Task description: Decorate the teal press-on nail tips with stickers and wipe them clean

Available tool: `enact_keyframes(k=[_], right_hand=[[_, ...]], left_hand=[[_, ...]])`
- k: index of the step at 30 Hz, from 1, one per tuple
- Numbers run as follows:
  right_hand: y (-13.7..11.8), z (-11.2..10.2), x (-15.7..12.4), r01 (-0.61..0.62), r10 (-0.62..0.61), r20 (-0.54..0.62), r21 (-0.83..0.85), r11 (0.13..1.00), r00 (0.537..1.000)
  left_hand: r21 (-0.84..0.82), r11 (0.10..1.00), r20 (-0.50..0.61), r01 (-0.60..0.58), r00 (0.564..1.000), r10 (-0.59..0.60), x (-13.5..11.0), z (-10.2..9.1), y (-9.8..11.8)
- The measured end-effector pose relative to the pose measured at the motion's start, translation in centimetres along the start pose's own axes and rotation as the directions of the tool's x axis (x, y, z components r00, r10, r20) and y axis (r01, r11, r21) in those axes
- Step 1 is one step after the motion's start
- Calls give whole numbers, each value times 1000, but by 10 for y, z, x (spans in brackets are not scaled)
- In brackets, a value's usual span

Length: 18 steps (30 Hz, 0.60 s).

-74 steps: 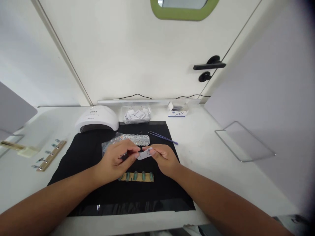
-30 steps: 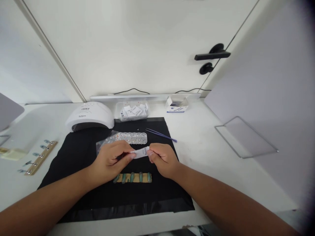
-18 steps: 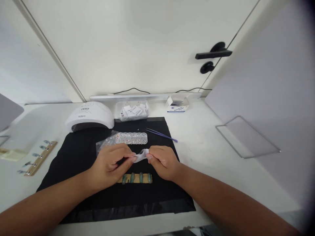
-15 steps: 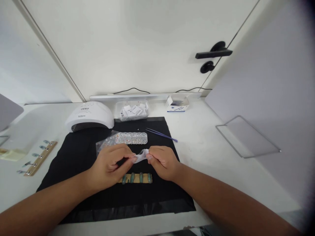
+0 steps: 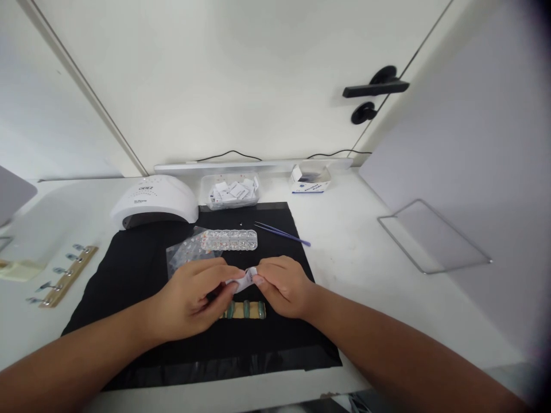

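Observation:
Both my hands pinch one small white packet (image 5: 246, 277) over the black mat (image 5: 142, 269). My left hand (image 5: 191, 298) grips its left end between thumb and fingers. My right hand (image 5: 282, 285) grips its right end. The packet is bent upward between them. Just under my hands lies a wooden strip with several green nail tips (image 5: 247, 310), partly hidden by my left hand. Behind my hands sit a clear rhinestone box (image 5: 230, 240) and a clear plastic bag (image 5: 183, 252).
A white nail lamp (image 5: 152, 201) stands at the back left. A clear tub of white packets (image 5: 230, 193) and a small open box (image 5: 310, 179) sit by the wall. Purple tweezers (image 5: 282, 234) lie on the mat's right edge. Another nail-tip strip (image 5: 62, 275) lies far left.
My hands have come closer together and slightly lower, and the packet has buckled from flat into a bend between them. The view has tilted down a little.

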State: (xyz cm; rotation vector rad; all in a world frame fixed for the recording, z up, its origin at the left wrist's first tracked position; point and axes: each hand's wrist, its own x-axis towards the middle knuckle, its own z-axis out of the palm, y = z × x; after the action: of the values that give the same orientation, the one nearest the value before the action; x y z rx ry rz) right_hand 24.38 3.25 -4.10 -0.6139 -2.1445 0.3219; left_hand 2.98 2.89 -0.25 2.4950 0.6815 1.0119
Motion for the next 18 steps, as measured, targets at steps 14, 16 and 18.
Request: enact_keyframes(k=[14, 16, 18], right_hand=[[1, 2, -3, 36, -37, -14, -41, 998, 999], [1, 3, -4, 45, -46, -25, -42, 998, 999], [1, 2, -4, 63, -63, -17, -40, 997, 998]], left_hand=[[-42, 997, 87, 69, 994, -65, 4, -2, -2], [-48, 998, 87, 51, 995, -47, 5, -3, -3], [-38, 999, 81, 35, 996, -32, 5, -3, -4]])
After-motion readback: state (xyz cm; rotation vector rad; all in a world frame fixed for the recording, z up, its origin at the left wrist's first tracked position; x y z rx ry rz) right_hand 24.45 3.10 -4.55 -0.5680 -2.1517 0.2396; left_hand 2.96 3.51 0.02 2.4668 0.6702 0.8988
